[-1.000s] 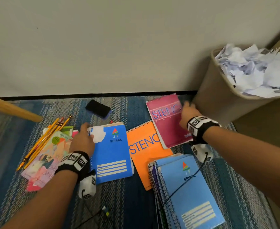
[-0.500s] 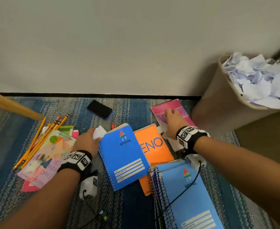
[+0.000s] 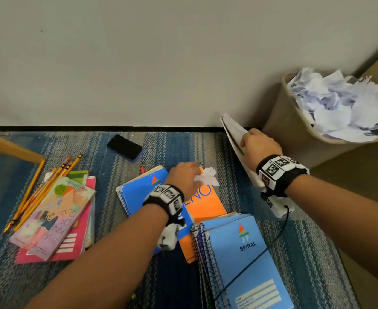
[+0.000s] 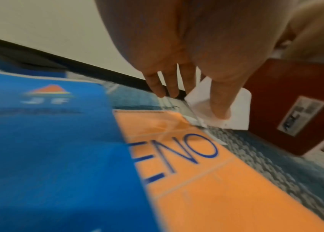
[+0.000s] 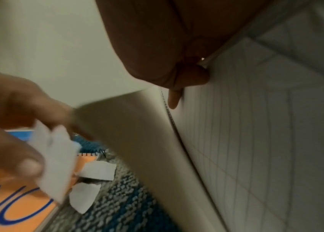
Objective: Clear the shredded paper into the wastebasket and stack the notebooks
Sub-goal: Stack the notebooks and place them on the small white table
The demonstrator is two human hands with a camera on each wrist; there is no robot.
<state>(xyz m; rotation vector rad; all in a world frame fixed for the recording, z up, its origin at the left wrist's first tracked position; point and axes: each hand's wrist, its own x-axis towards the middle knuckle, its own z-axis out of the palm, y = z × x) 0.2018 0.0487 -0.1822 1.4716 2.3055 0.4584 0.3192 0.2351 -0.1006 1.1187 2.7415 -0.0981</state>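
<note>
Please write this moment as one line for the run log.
left hand: gathering paper scraps beside orange notebook | right hand: holding pink notebook lifted | wastebasket: full of paper

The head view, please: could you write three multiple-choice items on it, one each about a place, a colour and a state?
1. Where is the wastebasket?
A. far right, by the wall
B. far left
C. centre of the rug

2. What colour is the notebook marked "ENO"?
A. green
B. orange
C. black

3. What is the right hand doing?
A. resting flat on the rug
B. hanging idle
C. gripping a raised notebook

Answers: 1 A, it stands at the right edge by the wall; 2 B, its cover is orange; 3 C, fingers clasp the tilted notebook off the rug.
</note>
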